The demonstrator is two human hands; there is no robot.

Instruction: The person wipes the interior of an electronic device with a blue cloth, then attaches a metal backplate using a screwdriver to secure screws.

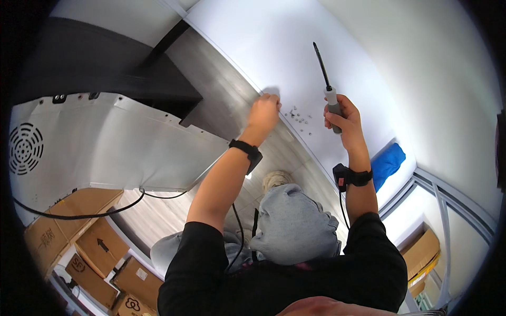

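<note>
My right hand (347, 117) is wrapped round the grey handle of a screwdriver (331, 96). Its dark shaft points up and slightly left, above the white table (348, 63). At the table's edge, my left hand (265, 111) has its fingers curled in. Whether anything is between those fingers cannot be seen. Just right of this hand, several small metal screws (298, 117) lie scattered on the white top. Both wrists wear black straps with small devices.
Left of me stands a large metal panel or casing (142, 139) with a round vent, beside a dark cabinet (105, 63). A black cable (105, 214) crosses the casing. Cardboard boxes (100, 245) are stacked lower left. A blue bundle (388, 164) lies on the table at right.
</note>
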